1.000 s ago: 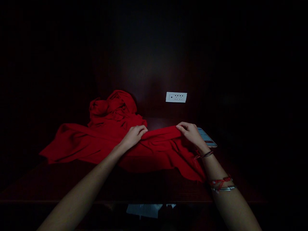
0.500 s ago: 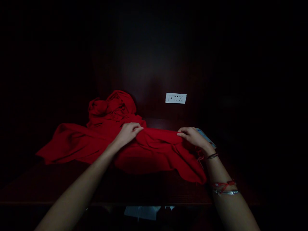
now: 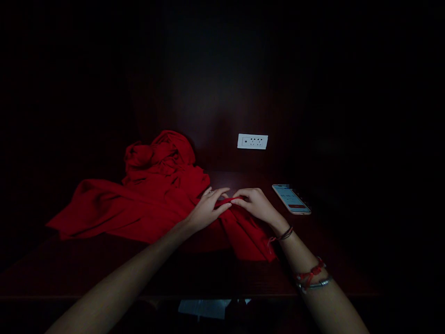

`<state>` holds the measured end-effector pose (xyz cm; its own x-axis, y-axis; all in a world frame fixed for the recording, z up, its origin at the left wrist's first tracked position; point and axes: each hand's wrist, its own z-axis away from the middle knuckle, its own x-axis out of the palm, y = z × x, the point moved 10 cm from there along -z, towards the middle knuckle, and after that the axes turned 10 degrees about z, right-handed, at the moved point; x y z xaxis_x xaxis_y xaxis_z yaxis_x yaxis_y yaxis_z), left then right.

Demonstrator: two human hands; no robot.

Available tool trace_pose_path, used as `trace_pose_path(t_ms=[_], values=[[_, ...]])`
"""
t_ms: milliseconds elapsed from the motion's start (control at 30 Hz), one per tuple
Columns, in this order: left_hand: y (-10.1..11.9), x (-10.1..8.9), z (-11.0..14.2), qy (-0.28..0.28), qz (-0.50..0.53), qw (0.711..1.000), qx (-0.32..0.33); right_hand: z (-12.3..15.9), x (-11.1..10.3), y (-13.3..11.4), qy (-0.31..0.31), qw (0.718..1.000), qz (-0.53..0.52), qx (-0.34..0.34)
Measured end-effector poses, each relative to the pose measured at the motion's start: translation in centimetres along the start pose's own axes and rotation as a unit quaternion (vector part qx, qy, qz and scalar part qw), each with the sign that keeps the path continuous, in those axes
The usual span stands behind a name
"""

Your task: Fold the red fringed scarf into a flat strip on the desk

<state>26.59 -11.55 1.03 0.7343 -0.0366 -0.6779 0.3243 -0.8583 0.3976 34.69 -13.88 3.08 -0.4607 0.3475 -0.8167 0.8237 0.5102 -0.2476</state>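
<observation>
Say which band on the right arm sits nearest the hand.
The dark cord band, just behind the right hand pinching the red cloth; the red band and the silver band sit farther up the arm.

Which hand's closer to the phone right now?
Right. The right hand is just left of the phone, not touching it, pinching the red cloth; the left hand is farther left, beside that cloth.

Forearms [image 3: 128,278] cut by bottom edge; cloth [image 3: 121,208] partly behind left hand [image 3: 205,212]; phone [image 3: 291,200] text (tiny) unclear.
</observation>
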Motion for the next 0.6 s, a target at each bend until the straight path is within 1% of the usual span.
trace_pose_path(t_ms=[33, 67, 167, 233, 400, 500, 600], values=[[0.2, 0.6, 0.0, -0.015, 0.037, 0.999, -0.001, 0.0, 0.1, 0.0, 0.000, 1.000, -0.005, 0.003], [0.1, 0.7, 0.1, -0.015, 0.065, 0.998, -0.009, 0.0, 0.1, 0.1, 0.002, 1.000, -0.010, 0.010], [-1.0, -0.4, 0.3, 0.030, 0.100, 0.994, -0.039, 0.1, -0.1, 0.7, 0.010, 0.999, -0.028, 0.034], [-1.4, -0.7, 0.4, 0.039, 0.099, 0.993, -0.048, 0.1, -0.2, 0.8, 0.008, 0.999, -0.041, 0.035], [-1.3, 0.6, 0.6, 0.007, 0.072, 0.996, -0.054, 0.0, 0.5, 0.8, -0.009, 0.998, -0.047, 0.038], [-1.5, 0.4, 0.7, 0.028, 0.072, 0.995, -0.063, 0.0, 0.5, 1.2, 0.006, 0.998, -0.026, 0.052], [-1.6, -0.1, 0.7, 0.050, 0.065, 0.995, -0.058, 0.0, 0.1, 2.2, 0.026, 0.997, -0.002, 0.077]])
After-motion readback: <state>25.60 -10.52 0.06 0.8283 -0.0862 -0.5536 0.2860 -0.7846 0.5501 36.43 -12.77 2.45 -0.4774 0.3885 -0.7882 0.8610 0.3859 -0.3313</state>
